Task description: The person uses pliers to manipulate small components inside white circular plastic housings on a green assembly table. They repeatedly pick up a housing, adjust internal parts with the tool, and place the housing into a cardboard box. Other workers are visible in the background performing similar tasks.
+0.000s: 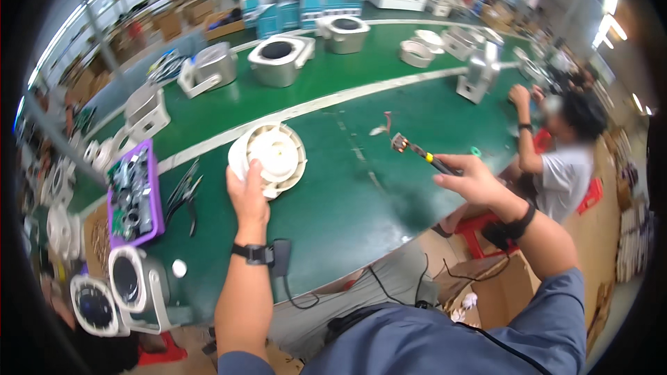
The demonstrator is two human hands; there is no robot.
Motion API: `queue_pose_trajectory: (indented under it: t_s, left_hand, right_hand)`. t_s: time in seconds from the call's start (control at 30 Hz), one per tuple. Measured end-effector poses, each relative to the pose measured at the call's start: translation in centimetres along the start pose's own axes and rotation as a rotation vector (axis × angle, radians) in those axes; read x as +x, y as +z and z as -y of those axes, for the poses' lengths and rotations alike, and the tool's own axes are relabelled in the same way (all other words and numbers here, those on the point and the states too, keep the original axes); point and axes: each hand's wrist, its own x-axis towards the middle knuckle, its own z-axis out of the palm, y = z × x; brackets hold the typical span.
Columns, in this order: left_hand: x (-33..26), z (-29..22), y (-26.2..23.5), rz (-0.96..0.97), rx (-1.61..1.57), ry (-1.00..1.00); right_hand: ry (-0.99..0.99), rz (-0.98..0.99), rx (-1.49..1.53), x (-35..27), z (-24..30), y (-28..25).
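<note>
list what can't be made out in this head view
Head view:
Underside of the white round part: turned away from the camera
Handle end of the tool: covered by the right hand
Coppery piece at its tip: small and blurred
Small parts in the purple tray: jumbled, too small

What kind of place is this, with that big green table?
It looks like a factory or assembly workshop. Several similar pale housings stand on the green table, a purple tray holds small parts, and another person sits alongside.
</note>
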Motion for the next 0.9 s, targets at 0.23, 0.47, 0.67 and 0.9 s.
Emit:
queue_pose_trajectory:
  t_s: [0.23,0.47,0.67,0.9]
  left_hand:
    - [-1.8,0.3,1.7,0.263,-0.116,-0.325]
    - [-2.7,-0.2,1.8,0.467,-0.114,-0.499]
    - [-4.3,-0.9,3.1,0.722,-0.176,-0.604]
    - [-5.1,-1.8,3.3,0.825,-0.119,-0.671]
  right_hand:
    - [0.423,-0.209,0.046,0.9,-10.3,-5.2]
    - [0.345,-0.211,0.174,1.8,-12.3,-4.0]
    - [0.001,-0.02,0.629,1.3,-6.8,5.5]
    - [-0.094,0.229,0.951,3.8,-1.2,13.0]
